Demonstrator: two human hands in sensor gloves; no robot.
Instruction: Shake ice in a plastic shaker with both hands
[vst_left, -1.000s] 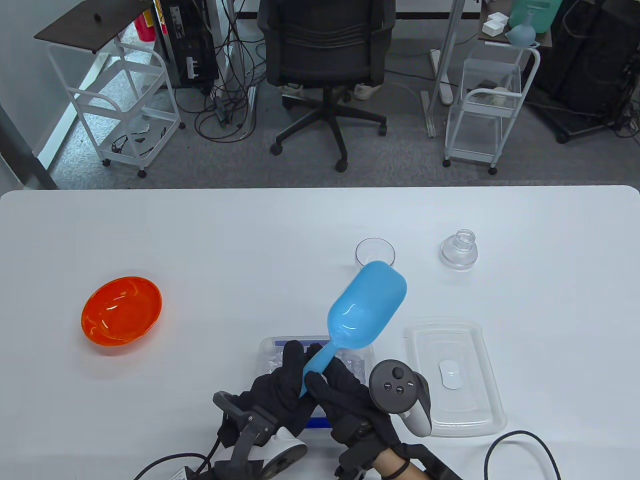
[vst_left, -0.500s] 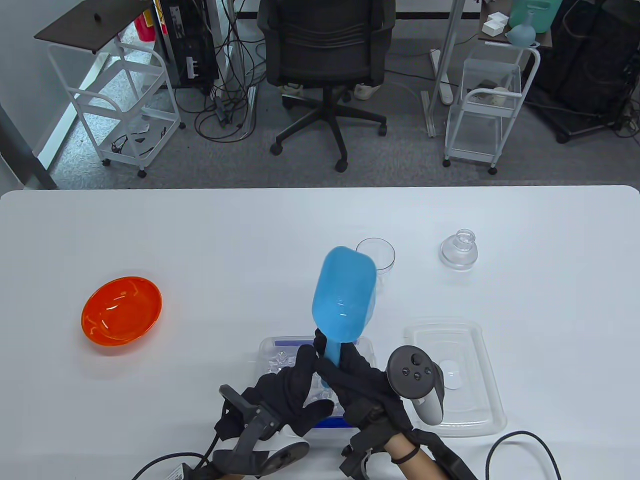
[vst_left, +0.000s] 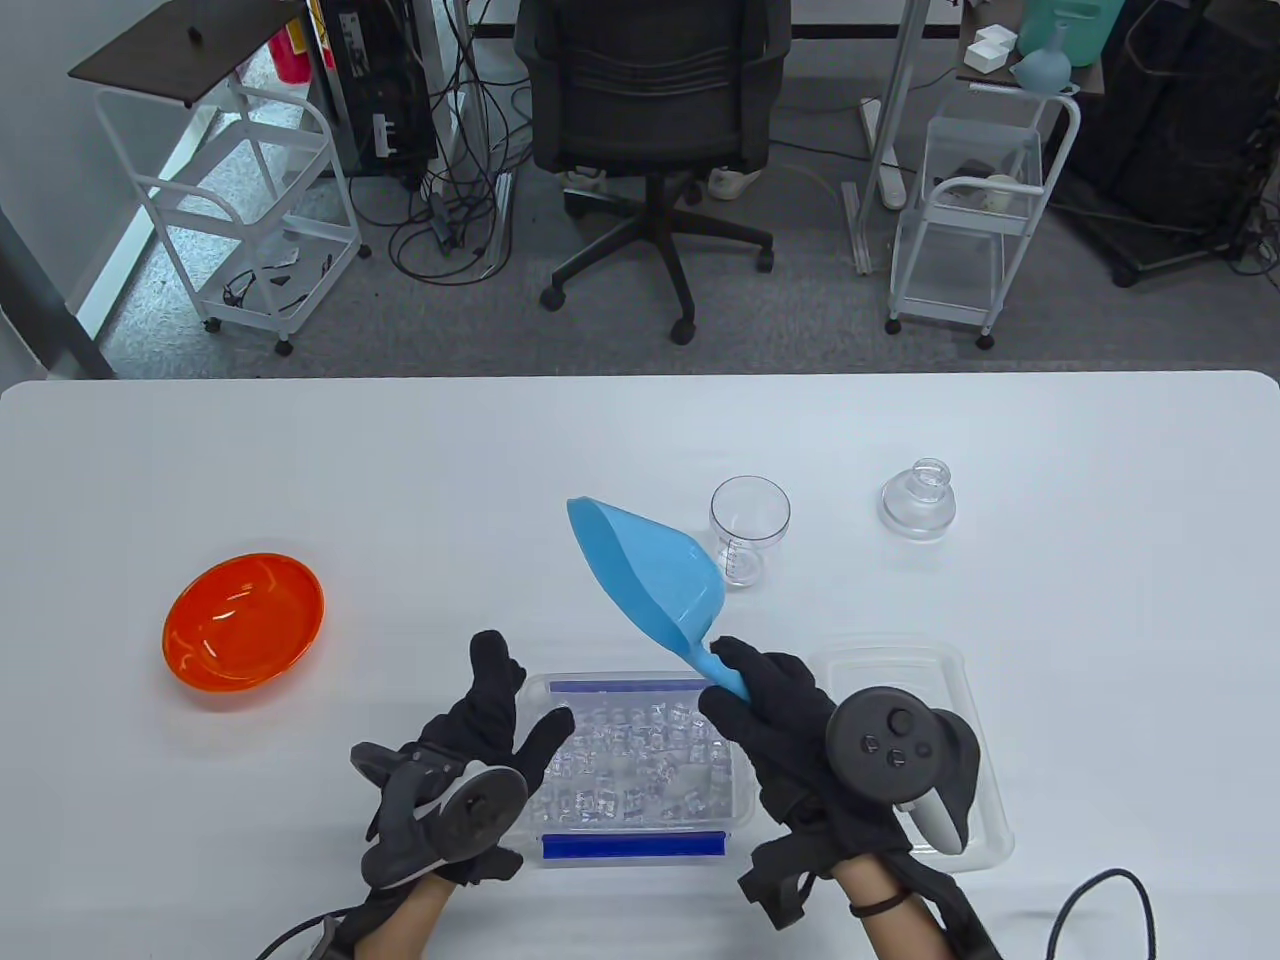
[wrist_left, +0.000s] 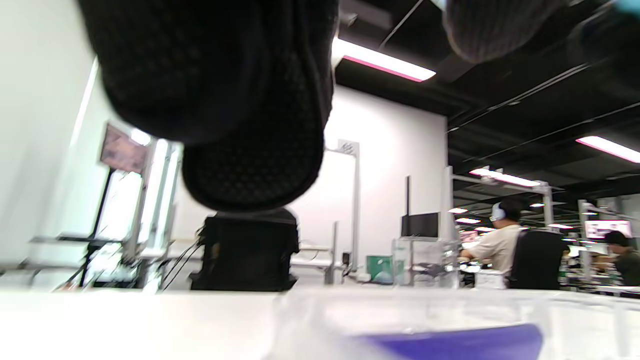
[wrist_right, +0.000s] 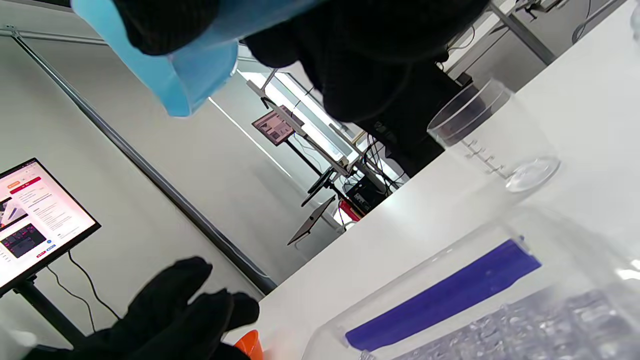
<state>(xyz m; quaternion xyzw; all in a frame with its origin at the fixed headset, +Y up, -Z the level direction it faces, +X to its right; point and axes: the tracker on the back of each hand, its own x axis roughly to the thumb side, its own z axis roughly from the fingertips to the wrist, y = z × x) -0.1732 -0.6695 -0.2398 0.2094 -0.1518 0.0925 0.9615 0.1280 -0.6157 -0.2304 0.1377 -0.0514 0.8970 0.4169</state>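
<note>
My right hand (vst_left: 762, 692) grips the handle of a blue scoop (vst_left: 650, 572), which is held tilted above the table with its bowl pointing up and left. My left hand (vst_left: 497, 722) is open with fingers spread and holds nothing, at the left edge of a clear box of ice cubes (vst_left: 640, 770). The clear shaker cup (vst_left: 750, 522) stands upright just right of the scoop's bowl. Its clear lid (vst_left: 918, 498) lies further right. In the right wrist view the scoop (wrist_right: 200, 75) hangs above the ice box (wrist_right: 450, 300), with the cup (wrist_right: 492, 140) beyond.
An orange bowl (vst_left: 243, 620) sits at the left of the white table (vst_left: 400, 460). The ice box's clear lid (vst_left: 905, 700) lies right of the box, partly under my right hand's tracker. An office chair (vst_left: 650, 120) and wire carts stand beyond the table's far edge.
My left hand has let go of the scoop handle and moved left, opening. My right hand shifted right and swung the scoop's bowl leftward, uncovering the ice box.
</note>
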